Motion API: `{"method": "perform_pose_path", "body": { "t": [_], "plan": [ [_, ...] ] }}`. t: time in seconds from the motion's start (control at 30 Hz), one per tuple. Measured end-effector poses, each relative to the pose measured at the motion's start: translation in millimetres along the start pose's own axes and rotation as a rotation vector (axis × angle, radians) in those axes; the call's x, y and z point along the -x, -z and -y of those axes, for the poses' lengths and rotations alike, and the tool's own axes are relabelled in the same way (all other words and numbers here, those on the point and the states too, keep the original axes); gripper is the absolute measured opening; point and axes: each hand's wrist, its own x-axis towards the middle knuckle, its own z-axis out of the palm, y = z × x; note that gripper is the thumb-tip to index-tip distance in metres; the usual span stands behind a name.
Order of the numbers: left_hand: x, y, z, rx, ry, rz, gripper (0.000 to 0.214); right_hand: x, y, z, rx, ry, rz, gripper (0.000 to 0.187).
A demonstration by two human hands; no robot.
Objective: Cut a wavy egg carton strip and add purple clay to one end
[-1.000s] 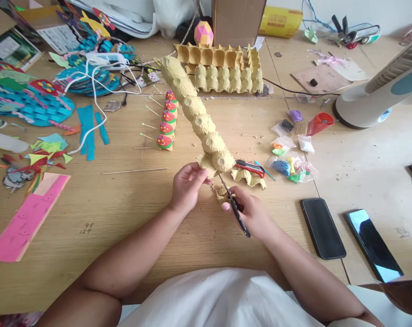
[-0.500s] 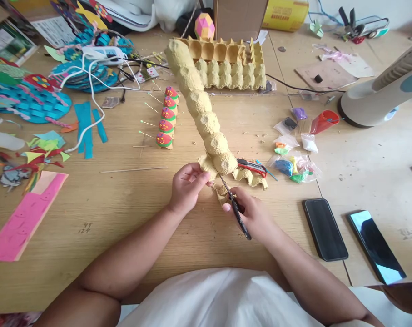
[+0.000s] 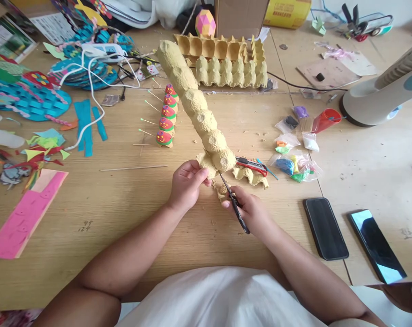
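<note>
A long yellowish egg carton strip (image 3: 204, 121) with a row of rounded bumps slants up and away to the left. My left hand (image 3: 188, 185) pinches a flap at its near end between thumb and fingers. Scissors (image 3: 238, 211) with black handles sit in my right hand (image 3: 248, 206), fingers wrapped through the loops. Their blades reach the strip's near end, close to my left fingertips; the tips are hidden behind the carton. Under the strip lie a red utility knife (image 3: 252, 165) and a torn carton offcut (image 3: 251, 177), with another scrap (image 3: 222, 190) by the scissors.
Beyond the strip stand egg cartons (image 3: 231, 72). A painted carton caterpillar (image 3: 166, 122) lies to the left, near a thin stick (image 3: 134, 168). Clay packets (image 3: 285, 165), two phones (image 3: 325, 228) and a white appliance base (image 3: 362, 106) are on the right. Paper crafts (image 3: 35, 100) crowd the left.
The strip has tipped slightly to the left, its far end most of all. Both hands keep nearly the same place and hold.
</note>
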Motion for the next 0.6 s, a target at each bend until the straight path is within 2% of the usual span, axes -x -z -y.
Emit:
{"method": "perform_pose_path", "body": {
  "t": [0.6],
  "plan": [
    [-0.9,1.1,-0.2,0.034,0.006,0.005,0.044,-6.2,-4.8,-6.0,-0.015,0.05,-0.019,0.035]
  ]
}}
